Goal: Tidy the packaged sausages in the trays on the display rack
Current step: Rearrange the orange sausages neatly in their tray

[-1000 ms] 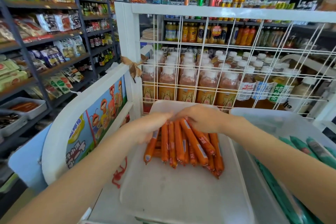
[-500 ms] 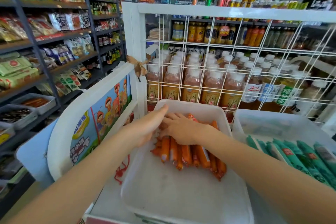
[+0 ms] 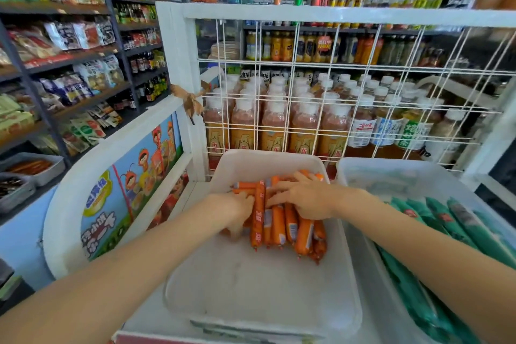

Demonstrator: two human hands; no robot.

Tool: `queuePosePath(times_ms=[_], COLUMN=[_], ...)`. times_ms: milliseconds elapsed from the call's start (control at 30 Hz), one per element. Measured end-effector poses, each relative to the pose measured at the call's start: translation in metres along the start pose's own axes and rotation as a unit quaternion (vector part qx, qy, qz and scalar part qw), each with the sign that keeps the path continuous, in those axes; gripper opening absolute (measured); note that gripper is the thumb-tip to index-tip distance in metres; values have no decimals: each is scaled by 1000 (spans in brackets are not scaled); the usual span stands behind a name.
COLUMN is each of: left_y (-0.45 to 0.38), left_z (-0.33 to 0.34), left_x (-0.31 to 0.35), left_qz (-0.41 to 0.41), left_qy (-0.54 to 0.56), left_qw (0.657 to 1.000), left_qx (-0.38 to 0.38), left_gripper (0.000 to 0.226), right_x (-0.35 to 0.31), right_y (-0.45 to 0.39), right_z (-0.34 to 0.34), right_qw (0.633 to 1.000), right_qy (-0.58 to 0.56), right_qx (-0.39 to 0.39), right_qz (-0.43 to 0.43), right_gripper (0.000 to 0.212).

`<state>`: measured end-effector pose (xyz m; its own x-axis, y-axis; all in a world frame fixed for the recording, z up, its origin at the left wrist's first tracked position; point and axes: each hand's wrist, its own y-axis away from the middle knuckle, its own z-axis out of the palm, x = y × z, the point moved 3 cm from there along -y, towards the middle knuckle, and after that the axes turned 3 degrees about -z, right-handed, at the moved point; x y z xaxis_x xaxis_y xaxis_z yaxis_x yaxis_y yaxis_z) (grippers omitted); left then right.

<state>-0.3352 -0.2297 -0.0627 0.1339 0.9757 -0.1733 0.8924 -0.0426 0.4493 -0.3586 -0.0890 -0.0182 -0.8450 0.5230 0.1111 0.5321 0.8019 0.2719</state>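
Several orange packaged sausages (image 3: 279,225) lie bunched lengthwise in the far half of a white tray (image 3: 251,288) on the display rack; two lie crosswise at the far left of the bunch. My left hand (image 3: 233,211) is at the left flank of the pile, its fingers curled down around the outer sausages and its thumb on top. My right hand (image 3: 305,198) lies flat on top of the pile with its fingers spread toward the left. To the right, a second white tray (image 3: 391,176) holds green packaged sausages (image 3: 452,232).
A white wire grid (image 3: 335,86) backs the rack just behind the trays, with bottled drinks (image 3: 279,126) beyond it. The rack's curved white side panel (image 3: 92,176) stands to the left. Store shelves (image 3: 69,64) with snacks fill the left.
Both hands have drawn together on the orange pile, and the fanned-out sausages are now packed closer and more parallel. The view has shifted left, showing more of the green tray.
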Motion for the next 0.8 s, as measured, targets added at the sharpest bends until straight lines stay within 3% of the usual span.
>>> queuePosePath(times_ms=[100,167,267,367,533,633,800], left_y=[-10,-13,-18,-31,-45,-42,-15], left_z=[-10,-24,-40,-43,-50,-52,-54], left_x=[-6,-11,-11,0,15,15,15], left_qz=[-15,-14,15,45,91,91,128], left_qy=[57,148,279,316,305,274,271], left_qw=[998,988,952,937,933,938,947], left_qx=[-13,46,124,142,169,195,115], left_gripper=[51,19,32,45,30,18,27], right_x=[14,25,30,32,33,30,21], right_y=[-3,-4,-7,-12,-17,-27,-26], right_z=[3,0,-10,-16,-7,-4,-1], right_qw=[995,990,983,972,987,985,980], right_qy=[-54,-39,73,160,5,-26,-151], right_qx=[21,12,9,56,43,9,16], right_qz=[85,138,170,160,153,168,128], right_gripper=[45,42,51,46,43,42,31])
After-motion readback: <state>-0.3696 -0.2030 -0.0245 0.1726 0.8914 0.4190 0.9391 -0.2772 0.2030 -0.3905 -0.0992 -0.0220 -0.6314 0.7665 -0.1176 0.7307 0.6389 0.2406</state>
